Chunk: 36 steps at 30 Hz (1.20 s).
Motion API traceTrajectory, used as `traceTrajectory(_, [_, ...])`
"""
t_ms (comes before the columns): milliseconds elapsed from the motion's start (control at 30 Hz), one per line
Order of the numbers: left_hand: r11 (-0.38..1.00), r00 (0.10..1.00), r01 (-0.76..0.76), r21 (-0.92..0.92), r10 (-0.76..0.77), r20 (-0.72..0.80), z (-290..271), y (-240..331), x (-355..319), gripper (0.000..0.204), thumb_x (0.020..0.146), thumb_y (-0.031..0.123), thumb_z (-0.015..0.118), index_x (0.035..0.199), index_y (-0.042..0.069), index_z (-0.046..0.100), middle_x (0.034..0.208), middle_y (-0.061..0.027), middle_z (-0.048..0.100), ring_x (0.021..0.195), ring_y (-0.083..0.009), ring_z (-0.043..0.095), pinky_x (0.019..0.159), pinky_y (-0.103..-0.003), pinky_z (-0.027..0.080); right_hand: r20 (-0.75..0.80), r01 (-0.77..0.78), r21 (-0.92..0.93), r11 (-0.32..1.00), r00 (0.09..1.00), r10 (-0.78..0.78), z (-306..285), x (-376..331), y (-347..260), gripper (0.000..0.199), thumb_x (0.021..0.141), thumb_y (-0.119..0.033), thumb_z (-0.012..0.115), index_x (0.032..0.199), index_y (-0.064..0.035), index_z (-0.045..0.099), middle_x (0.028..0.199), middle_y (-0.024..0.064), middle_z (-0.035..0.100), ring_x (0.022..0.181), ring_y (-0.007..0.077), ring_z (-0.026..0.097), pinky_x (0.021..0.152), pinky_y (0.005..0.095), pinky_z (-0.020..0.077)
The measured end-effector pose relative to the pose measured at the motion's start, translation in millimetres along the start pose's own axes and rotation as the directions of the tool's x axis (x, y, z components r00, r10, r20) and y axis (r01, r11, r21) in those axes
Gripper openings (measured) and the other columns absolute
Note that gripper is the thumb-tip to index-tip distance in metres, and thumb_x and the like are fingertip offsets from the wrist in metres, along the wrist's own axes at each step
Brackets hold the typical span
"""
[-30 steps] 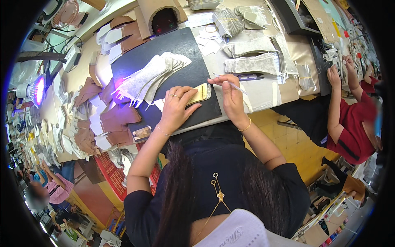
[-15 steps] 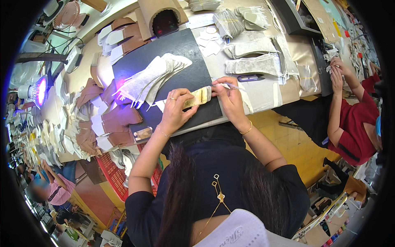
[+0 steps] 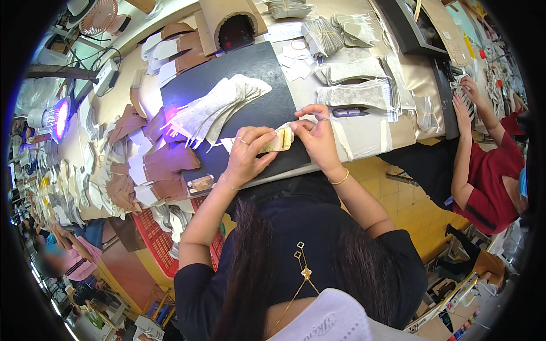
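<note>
Over the front of the black mat (image 3: 250, 62), my left hand (image 3: 248, 150) is closed on a small yellowish piece (image 3: 284, 140) with a dark slot across it. A pale strip extends from under that hand toward the left. My right hand (image 3: 317, 136) has its thumb against the far right edge of the yellowish piece, its fingers bent; a thin whitish bit shows beside them, too small to make out. Just beyond my hands, a fanned stack of grey fabric pieces (image 3: 219, 108) with loose threads lies on the mat.
Brown and white cut pieces (image 3: 170, 161) lie left of the mat, near a glowing lamp (image 3: 59, 119). Grey fabric stacks (image 3: 355, 94) and thread snips (image 3: 350, 112) are at right. A brown arched box (image 3: 233, 20) stands behind. A co-worker (image 3: 489, 176) sits at right; a red basket (image 3: 153, 244) is below the table.
My right hand's index finger has lifted, and its thumb has come to the edge of the yellowish piece. The piece has turned and moved slightly lower. My left hand still grips it.
</note>
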<state>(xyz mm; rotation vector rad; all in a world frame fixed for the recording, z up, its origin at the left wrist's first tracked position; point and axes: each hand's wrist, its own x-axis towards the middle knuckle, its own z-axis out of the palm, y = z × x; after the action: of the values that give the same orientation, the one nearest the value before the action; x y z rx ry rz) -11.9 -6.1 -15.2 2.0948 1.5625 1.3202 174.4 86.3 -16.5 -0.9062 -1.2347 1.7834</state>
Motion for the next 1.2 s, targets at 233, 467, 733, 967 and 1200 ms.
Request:
traceTrajectory(233, [0.987, 0.974, 0.101, -0.125, -0.124, -0.191, -29.0, 16.4, -2.8, 0.058, 0.069, 0.001, 0.084, 0.123, 0.008, 0.063, 0.112, -0.0177, 0.070, 0.096, -0.0322, 0.070, 0.081, -0.037, 0.057, 0.154, 0.434, -0.558, 0.707, 0.892, -0.426, -5.9, -0.9, -1.5, 0.034, 0.089, 0.010, 0.065, 0.117, -0.0058, 0.054, 0.112, 0.0149, 0.057, 0.090, 0.0287, 0.068, 0.077, 0.0346, 0.0558])
traceTrajectory(467, [0.984, 0.865, 0.157, 0.080, -0.098, -0.491, -131.5, 56.6, 9.6, 0.069, 0.076, -0.004, 0.086, 0.136, 0.002, 0.052, 0.124, -0.0195, 0.062, 0.114, -0.0325, 0.063, 0.099, -0.044, 0.054, 0.248, 0.504, -0.666, 0.550, 0.845, -0.474, -7.5, -1.6, -5.2, 0.034, 0.089, 0.008, 0.066, 0.117, -0.0082, 0.055, 0.111, 0.0171, 0.058, 0.090, 0.0384, 0.065, 0.075, 0.0423, 0.0543])
traceTrajectory(733, [0.904, 0.928, 0.348, 0.249, -0.295, -0.226, -132.0, 36.8, 61.8, 0.046, 0.078, 0.004, 0.084, 0.120, 0.004, 0.067, 0.117, -0.0161, 0.070, 0.111, -0.0306, 0.066, 0.095, -0.041, 0.054, 0.305, 0.535, -0.668, 0.517, 0.831, -0.466, -7.4, 0.6, -8.8, 0.036, 0.087, 0.008, 0.067, 0.117, -0.0091, 0.055, 0.114, 0.0161, 0.060, 0.091, 0.0384, 0.066, 0.074, 0.0422, 0.0548])
traceTrajectory(967, [0.891, 0.982, 0.144, 0.430, -0.183, 0.051, -76.0, -13.1, 69.4, 0.041, 0.080, 0.021, 0.082, 0.117, 0.007, 0.071, 0.121, -0.0126, 0.070, 0.107, -0.0313, 0.066, 0.092, -0.043, 0.052, 0.219, 0.491, -0.718, 0.493, 0.832, -0.510, -20.5, 3.0, -20.9, 0.024, 0.091, -0.006, 0.070, 0.113, -0.0072, 0.061, 0.114, 0.0156, 0.064, 0.101, 0.0358, 0.064, 0.088, 0.0421, 0.0490])
traceTrajectory(1200, [0.960, 0.955, 0.076, 0.268, -0.148, 0.257, -10.6, 8.9, 26.7, 0.043, 0.077, 0.026, 0.083, 0.114, 0.007, 0.072, 0.126, -0.0064, 0.070, 0.103, -0.0264, 0.062, 0.090, -0.039, 0.050, 0.147, 0.434, -0.670, 0.603, 0.873, -0.465, -25.5, 6.4, -25.1, 0.017, 0.097, -0.009, 0.066, 0.113, -0.0060, 0.062, 0.116, 0.0158, 0.066, 0.106, 0.0337, 0.063, 0.092, 0.0409, 0.0465])
